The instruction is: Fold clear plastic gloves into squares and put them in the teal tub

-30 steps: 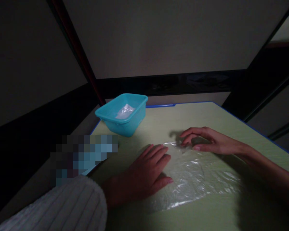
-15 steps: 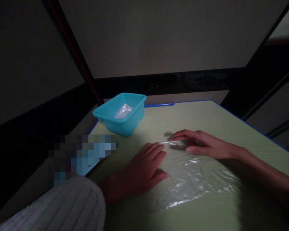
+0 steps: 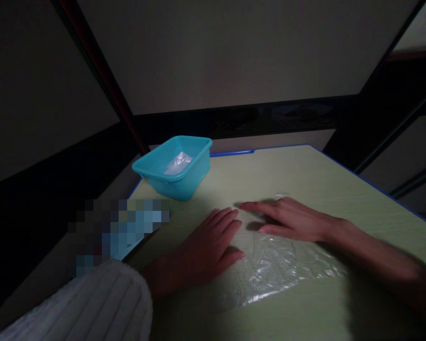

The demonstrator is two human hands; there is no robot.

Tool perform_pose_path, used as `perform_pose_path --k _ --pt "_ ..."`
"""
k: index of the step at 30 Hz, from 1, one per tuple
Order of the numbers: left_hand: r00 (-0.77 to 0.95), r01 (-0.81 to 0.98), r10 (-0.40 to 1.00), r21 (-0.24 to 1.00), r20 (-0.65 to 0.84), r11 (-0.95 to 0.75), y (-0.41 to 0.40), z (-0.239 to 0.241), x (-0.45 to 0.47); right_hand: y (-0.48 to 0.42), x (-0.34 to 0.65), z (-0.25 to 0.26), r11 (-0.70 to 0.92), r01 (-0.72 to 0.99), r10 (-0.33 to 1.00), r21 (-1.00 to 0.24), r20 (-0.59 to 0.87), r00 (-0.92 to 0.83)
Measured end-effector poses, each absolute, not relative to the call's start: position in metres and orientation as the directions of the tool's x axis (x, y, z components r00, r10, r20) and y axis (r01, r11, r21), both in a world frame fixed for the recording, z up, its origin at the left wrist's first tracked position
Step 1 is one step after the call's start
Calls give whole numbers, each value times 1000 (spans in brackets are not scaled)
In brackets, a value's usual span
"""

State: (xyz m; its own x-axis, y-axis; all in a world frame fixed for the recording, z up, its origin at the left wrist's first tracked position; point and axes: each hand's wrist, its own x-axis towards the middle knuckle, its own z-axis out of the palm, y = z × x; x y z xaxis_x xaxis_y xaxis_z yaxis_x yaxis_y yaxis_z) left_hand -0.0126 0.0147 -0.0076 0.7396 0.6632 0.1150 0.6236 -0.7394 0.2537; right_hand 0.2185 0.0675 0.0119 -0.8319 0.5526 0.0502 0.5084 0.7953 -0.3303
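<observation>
A clear plastic bag (image 3: pixel 270 270), thin and wrinkled, lies spread on the light wooden-look table (image 3: pixel 291 312). My left hand (image 3: pixel 213 244) rests palm down at the bag's left side, fingers stretched out and thumb apart. Over the bag's upper part is my right hand (image 3: pixel 287 218), its fingers extended to the left and its thumb spread below them. The right fingertips come close to the left fingertips. Nothing shows in either grasp. Part of the bag is hidden beneath the right hand.
A turquoise plastic basin (image 3: pixel 175 187) stands at the table's back left, with folded clear plastic (image 3: pixel 179 162) inside. A blurred-out light-blue object (image 3: pixel 135 234) lies at the left edge. Behind the table rises a grey panel (image 3: pixel 227 57).
My right hand has flattened and shifted slightly left and down over the bag. The bag's raised upper edge between the hands now lies flatter. My left hand stays nearly in place.
</observation>
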Motion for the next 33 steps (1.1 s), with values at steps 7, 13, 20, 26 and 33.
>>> perform_pose_path --k 7,13,20,26,33 --pt "729 637 677 262 103 -725 14 -6 -13 76 232 18 735 542 620 -406 79 -781" --pt "723 640 682 262 112 -722 16 -7 -15 87 245 16 803 481 565 -352 191 -803" --pt "714 661 694 240 90 -711 16 -6 -17 81 236 0 789 540 549 -293 -59 -834" --pt "722 656 685 217 99 -723 17 -8 -16 72 229 3 849 448 458 -280 -32 -888" --pt "721 656 684 208 114 -726 17 -8 -15 68 216 -3 868 362 378 -341 -21 -926"
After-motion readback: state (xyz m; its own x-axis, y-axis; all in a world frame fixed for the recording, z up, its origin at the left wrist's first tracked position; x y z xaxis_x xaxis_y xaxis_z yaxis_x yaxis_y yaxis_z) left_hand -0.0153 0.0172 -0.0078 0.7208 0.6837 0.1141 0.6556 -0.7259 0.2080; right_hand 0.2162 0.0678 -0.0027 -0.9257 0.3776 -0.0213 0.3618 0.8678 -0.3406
